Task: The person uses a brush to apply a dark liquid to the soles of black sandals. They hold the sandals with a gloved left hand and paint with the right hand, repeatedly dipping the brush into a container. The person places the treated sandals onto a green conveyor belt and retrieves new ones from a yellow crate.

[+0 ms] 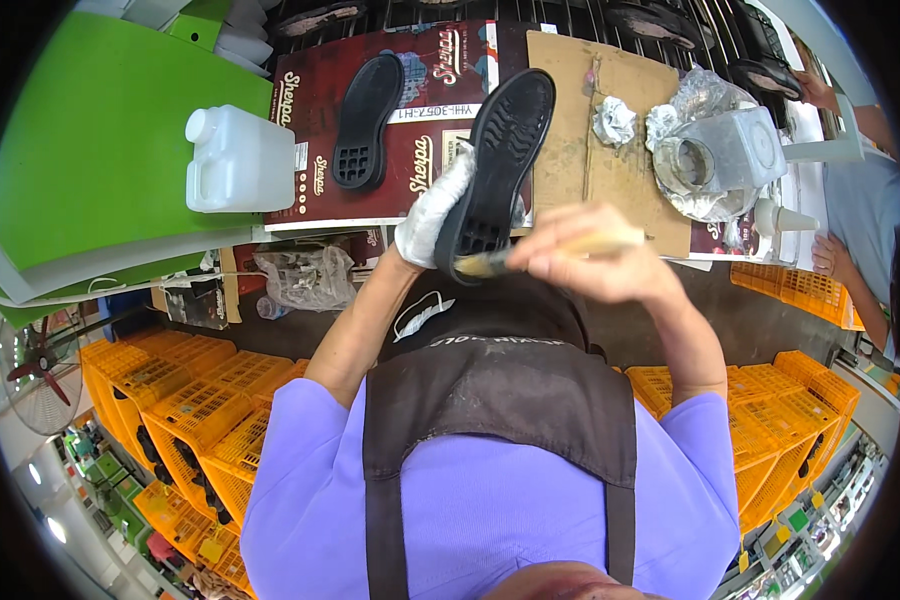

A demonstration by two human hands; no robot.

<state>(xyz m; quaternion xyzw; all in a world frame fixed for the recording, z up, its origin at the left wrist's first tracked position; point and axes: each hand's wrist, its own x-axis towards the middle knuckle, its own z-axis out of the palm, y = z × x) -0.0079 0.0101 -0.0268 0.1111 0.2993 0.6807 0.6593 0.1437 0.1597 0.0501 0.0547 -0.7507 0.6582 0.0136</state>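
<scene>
My left hand (438, 208), in a white glove, grips a black shoe sole (511, 130) by its side and holds it tilted up off the bench. The sole's patterned inner face, with a grid of square hollows at the heel, is turned toward me. In my bare right hand (585, 255) is a brush (485, 264) with a pale wooden handle, slightly blurred. Its bristles touch the heel end of the sole. A second black sole (368, 122) lies on the dark red cardboard (310, 110) to the left.
A white plastic jug (240, 160) stands left. At right, brown cardboard (580, 100) bears crumpled foil (614, 121) and a clear container (735, 150) on its side, beside a squeeze bottle (782, 220). Beyond runs a roller rack with shoe parts. Orange crates (210, 385) flank me; another person (860, 210) is at right.
</scene>
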